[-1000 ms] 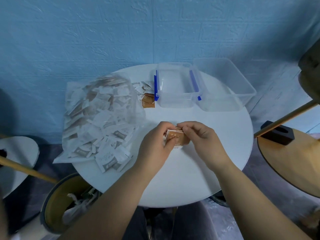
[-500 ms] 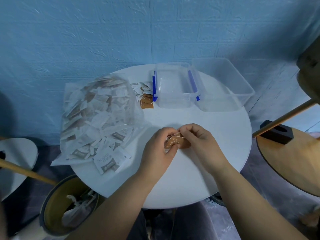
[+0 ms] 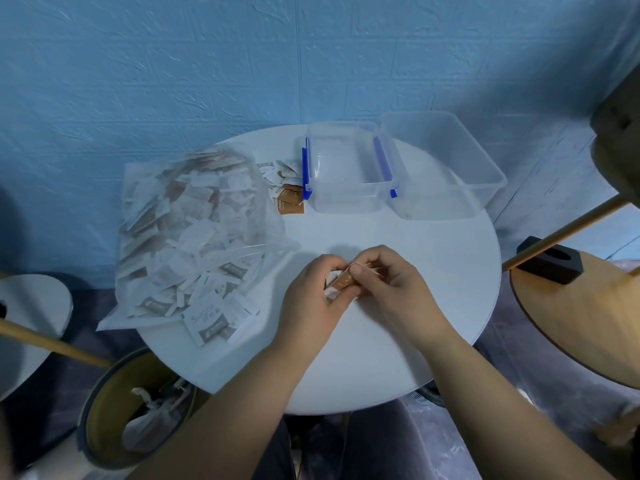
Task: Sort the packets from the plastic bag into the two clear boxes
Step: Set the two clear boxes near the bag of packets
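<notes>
Near-centre over table [image 3: 433, 258], left hand [image 3: 311, 296] and right hand [image 3: 394, 285] both pinch brown packets [image 3: 343, 281]. Step: sorting handful. Plastic bag [image 3: 194, 230] left, full; blue-clipped box [image 3: 346, 202], plain box [image 3: 436, 206] far, seemingly empty. Next: drop packets into one box.

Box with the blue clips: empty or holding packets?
Empty: the box with blue clips shows only its clear floor; loose packets lie outside, beside it.

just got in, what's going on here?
A person at the round white table pinches a brown packet, with a pale one behind it, between left hand and right hand. The plastic bag, full of packets, lies to the left; some loose packets lie beside the blue-clipped box. That box and the plain clear box next to it look empty.
</notes>
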{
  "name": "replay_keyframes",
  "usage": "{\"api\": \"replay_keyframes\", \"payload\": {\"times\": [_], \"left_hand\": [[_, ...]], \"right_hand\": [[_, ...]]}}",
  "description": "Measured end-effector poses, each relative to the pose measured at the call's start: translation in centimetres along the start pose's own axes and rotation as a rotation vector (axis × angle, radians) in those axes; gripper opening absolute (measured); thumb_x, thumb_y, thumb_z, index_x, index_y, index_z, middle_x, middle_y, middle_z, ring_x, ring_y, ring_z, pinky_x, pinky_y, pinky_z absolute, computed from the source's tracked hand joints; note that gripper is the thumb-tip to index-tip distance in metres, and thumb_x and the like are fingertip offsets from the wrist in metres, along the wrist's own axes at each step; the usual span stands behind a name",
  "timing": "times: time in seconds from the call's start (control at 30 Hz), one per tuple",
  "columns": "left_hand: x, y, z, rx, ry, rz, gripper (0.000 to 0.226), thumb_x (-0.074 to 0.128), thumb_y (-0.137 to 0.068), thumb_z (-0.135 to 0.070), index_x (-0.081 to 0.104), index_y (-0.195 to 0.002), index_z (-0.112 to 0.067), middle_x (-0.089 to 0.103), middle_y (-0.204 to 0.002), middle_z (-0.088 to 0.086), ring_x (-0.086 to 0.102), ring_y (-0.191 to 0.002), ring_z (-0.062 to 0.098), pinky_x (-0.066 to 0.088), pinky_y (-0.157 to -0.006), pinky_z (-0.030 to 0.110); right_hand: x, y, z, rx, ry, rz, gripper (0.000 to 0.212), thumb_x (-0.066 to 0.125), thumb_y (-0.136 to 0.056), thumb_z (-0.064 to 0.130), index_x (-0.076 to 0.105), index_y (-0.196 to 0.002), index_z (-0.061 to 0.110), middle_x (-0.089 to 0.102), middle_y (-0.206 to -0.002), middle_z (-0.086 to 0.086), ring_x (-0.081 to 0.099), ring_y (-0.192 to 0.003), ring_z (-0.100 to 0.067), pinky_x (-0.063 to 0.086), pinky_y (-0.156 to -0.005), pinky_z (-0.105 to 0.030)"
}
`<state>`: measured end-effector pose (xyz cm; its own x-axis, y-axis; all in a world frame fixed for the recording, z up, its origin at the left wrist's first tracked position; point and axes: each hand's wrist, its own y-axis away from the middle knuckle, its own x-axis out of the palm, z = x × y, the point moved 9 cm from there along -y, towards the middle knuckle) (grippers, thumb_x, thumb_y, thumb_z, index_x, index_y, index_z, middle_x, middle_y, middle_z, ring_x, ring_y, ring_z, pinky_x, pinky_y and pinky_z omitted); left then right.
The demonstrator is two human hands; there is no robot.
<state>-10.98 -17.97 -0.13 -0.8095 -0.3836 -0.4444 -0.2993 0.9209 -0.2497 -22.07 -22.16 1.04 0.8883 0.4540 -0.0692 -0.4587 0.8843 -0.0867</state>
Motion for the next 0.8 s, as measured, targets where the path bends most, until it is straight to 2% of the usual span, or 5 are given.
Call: {"api": "replay_keyframes", "payload": {"times": [0.1, 0.23, 0.33, 0.67, 0.8], "left_hand": [[0.2, 0.1, 0.1, 0.006, 0.009, 0.026, 0.030, 0.074, -0.076, -0.018, 0.056, -0.100, -0.022, 0.063, -0.093, -0.008, 0.059, -0.084, 0.010, 0.049, -0.074, 0.026], [0.3, 0.3, -0.2, 0.007, -0.016, 0.048, 0.032, 0.072, -0.078, -0.016, 0.050, -0.097, -0.029, 0.059, -0.089, -0.013, 0.054, -0.079, 0.004, 0.045, -0.071, 0.020], [-0.1, 0.2, -0.3, -0.003, -0.019, 0.013, 0.029, 0.069, -0.081, -0.015, 0.047, -0.092, -0.032, 0.057, -0.083, -0.014, 0.052, -0.074, 0.003, 0.043, -0.068, 0.020], [0.7, 0.4, -0.1, 0.003, -0.179, 0.102, 0.041, 0.059, -0.087, -0.014, 0.043, -0.124, -0.016, 0.058, -0.113, 0.003, 0.055, -0.101, 0.020, 0.045, -0.086, 0.035], [0.8, 0.7, -0.1, 0.004, -0.181, 0.126, 0.040, 0.054, -0.090, -0.012, 0.040, -0.126, -0.018, 0.059, -0.113, 0.005, 0.056, -0.099, 0.023, 0.045, -0.087, 0.040]], "right_hand": [[-0.5, 0.0, -0.8, 0.060, -0.157, -0.048, 0.014, 0.042, -0.097, 0.008, 0.046, -0.084, 0.013, 0.069, -0.087, -0.002, 0.063, -0.078, -0.010, 0.048, -0.070, -0.021], [-1.3, 0.1, -1.4, 0.067, -0.225, -0.090, 0.015, 0.039, -0.098, 0.012, 0.043, -0.084, 0.018, 0.070, -0.093, -0.010, 0.062, -0.086, -0.019, 0.043, -0.079, -0.030], [-1.7, 0.3, -0.8, 0.047, -0.249, -0.092, 0.008, 0.041, -0.097, 0.012, 0.047, -0.097, 0.018, 0.071, -0.095, -0.004, 0.065, -0.083, -0.012, 0.046, -0.076, -0.020], [-0.5, 0.0, -1.6, 0.034, 0.015, 0.076, 0.030, 0.035, -0.099, 0.007, 0.054, -0.107, 0.029, 0.061, -0.107, 0.009, 0.059, -0.094, 0.002, 0.045, -0.084, -0.012], [0.3, 0.2, -1.4, -0.050, 0.306, 0.185, 0.034, 0.043, -0.095, 0.002, 0.047, -0.119, 0.026, 0.056, -0.116, -0.001, 0.055, -0.104, -0.006, 0.042, -0.092, -0.016]]}}
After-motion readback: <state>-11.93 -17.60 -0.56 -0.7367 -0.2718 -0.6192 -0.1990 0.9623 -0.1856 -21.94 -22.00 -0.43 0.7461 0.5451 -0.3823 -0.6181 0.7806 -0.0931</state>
